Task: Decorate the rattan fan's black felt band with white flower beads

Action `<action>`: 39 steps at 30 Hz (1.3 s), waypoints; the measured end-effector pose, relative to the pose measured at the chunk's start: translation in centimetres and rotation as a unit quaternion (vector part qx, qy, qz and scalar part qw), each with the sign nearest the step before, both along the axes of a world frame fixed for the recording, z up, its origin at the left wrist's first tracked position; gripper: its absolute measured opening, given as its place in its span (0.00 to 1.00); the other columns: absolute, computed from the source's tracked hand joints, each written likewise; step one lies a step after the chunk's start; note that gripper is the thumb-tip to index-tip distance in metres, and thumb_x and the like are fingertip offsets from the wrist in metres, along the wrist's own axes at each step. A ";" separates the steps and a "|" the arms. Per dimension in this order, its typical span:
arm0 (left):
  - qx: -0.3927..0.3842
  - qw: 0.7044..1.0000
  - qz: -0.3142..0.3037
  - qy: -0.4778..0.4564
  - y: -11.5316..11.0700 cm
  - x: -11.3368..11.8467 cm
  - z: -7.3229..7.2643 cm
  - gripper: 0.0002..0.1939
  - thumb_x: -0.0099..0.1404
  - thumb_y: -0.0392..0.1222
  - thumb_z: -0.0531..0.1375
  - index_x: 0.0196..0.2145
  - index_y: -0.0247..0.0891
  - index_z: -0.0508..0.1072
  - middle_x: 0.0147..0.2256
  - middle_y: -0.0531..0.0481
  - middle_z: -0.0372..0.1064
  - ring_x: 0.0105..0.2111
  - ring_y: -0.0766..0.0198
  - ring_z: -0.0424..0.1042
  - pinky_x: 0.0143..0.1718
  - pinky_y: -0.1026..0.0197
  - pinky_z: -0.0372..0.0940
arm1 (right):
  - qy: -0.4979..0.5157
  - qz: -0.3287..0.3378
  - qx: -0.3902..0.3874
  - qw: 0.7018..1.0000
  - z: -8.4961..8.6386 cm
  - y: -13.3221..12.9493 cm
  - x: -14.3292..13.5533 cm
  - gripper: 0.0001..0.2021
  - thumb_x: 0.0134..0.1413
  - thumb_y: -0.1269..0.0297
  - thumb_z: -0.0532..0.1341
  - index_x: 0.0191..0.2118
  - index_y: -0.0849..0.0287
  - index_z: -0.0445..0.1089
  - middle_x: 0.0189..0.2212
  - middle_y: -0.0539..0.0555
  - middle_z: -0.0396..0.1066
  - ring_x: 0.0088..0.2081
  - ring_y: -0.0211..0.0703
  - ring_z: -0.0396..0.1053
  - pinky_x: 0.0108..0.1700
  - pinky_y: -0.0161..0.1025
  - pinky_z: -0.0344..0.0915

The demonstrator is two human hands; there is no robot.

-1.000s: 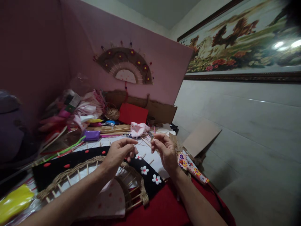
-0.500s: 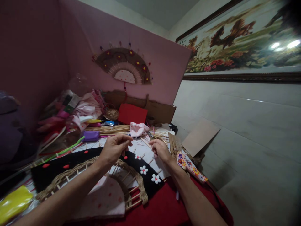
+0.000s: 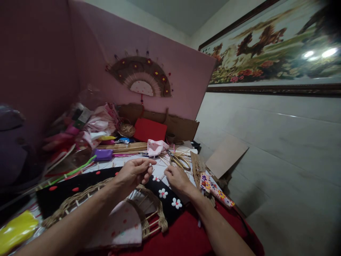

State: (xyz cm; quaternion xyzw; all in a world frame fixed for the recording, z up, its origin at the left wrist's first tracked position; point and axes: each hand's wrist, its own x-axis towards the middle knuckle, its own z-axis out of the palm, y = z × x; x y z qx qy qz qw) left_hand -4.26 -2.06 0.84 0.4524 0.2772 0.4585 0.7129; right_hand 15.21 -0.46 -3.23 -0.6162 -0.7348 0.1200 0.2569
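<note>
1. Nearest the person, a black fan with thin stick ribs lies flat; light and fragile, best gripped by its woven rim.
2. Above it, the left hand pinches a tiny white bead.
3. Beyond, the right hand rests curled near scissors; whether it holds anything cannot be told.

1. The left hand hovers above the black fan, thumb and forefinger pinched on a tiny white bead.
2. The right hand rests palm-down on the worktop just beside the fan's right end, where three white flowers sit on the black band.
3. The fan's woven straw arc and spotted pink centre lie near the worktop's near edge, over red cloth.
4. Gold-handled scissors lie just beyond the right hand.
5. A bundle of bamboo sticks lies towards the far edge.
6. A finished brown fan hangs on the pink wall.
</note>
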 end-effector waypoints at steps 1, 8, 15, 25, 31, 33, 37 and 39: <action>0.002 1.000 -0.004 -0.007 0.1 0.0 -0.1 0.14 0.50 0.41 0.66 0.33 0.30 0.73 0.21 0.52 0.66 0.17 0.74 0.61 0.17 0.71 0.54 | -0.005 0.001 -0.003 1.000 0.0 0.0 0.0 0.11 0.51 0.67 0.52 0.28 0.60 0.71 0.26 0.54 0.70 0.29 0.39 0.63 0.30 0.34 0.49; 0.042 0.998 0.025 0.029 0.6 0.1 -1.2 0.12 0.46 0.39 0.68 0.27 0.31 0.71 0.20 0.54 0.67 0.17 0.74 0.61 0.19 0.70 0.55 | 0.005 0.013 -0.021 1.000 -0.1 0.1 0.2 0.10 0.49 0.69 0.52 0.31 0.59 0.72 0.28 0.53 0.71 0.31 0.39 0.64 0.32 0.33 0.52; 0.049 0.988 0.059 0.131 0.3 0.2 -0.7 0.16 0.49 0.48 0.66 0.23 0.33 0.66 0.18 0.56 0.65 0.15 0.76 0.59 0.15 0.72 0.50 | 0.103 0.026 -0.047 0.993 -0.4 0.9 0.6 0.06 0.39 0.73 0.56 0.28 0.59 0.68 0.24 0.49 0.67 0.27 0.36 0.62 0.30 0.33 0.54; 0.110 0.980 0.072 0.146 0.2 0.0 0.4 0.15 0.48 0.47 0.65 0.27 0.33 0.67 0.20 0.53 0.68 0.17 0.73 0.62 0.17 0.71 0.54 | 0.344 0.099 -0.217 0.908 1.2 0.2 0.5 0.06 0.41 0.66 0.56 0.27 0.63 0.66 0.19 0.47 0.61 0.20 0.31 0.57 0.22 0.29 0.53; 0.124 0.975 0.084 0.167 0.1 0.2 0.0 0.17 0.45 0.42 0.66 0.33 0.34 0.69 0.22 0.53 0.69 0.19 0.71 0.64 0.17 0.70 0.56 | 0.417 0.150 -0.321 0.837 1.8 0.0 1.1 0.06 0.38 0.68 0.59 0.25 0.65 0.70 0.23 0.49 0.66 0.23 0.30 0.60 0.25 0.29 0.56; 0.138 0.971 0.094 0.173 0.0 0.3 -0.1 0.15 0.45 0.42 0.66 0.30 0.35 0.69 0.21 0.55 0.67 0.19 0.70 0.64 0.17 0.69 0.56 | 0.448 0.166 -0.352 0.805 1.8 0.1 1.4 0.08 0.38 0.66 0.63 0.28 0.65 0.71 0.25 0.49 0.67 0.24 0.30 0.61 0.26 0.29 0.56; 0.222 0.937 0.116 0.242 -0.4 0.4 -0.3 0.06 0.50 0.40 0.62 0.25 0.35 0.72 0.21 0.53 0.66 0.22 0.69 0.63 0.22 0.68 0.57 | 0.491 0.180 -0.405 0.750 1.3 0.3 1.7 0.15 0.35 0.62 0.69 0.32 0.66 0.71 0.24 0.48 0.68 0.24 0.29 0.62 0.27 0.29 0.55; 0.280 0.912 0.120 0.274 -0.6 0.4 -0.6 0.05 0.53 0.39 0.60 0.26 0.35 0.74 0.23 0.51 0.68 0.25 0.68 0.65 0.26 0.66 0.59 | 0.496 0.184 -0.417 0.739 1.1 0.3 1.8 0.15 0.35 0.62 0.70 0.30 0.67 0.70 0.22 0.48 0.67 0.23 0.29 0.62 0.26 0.29 0.54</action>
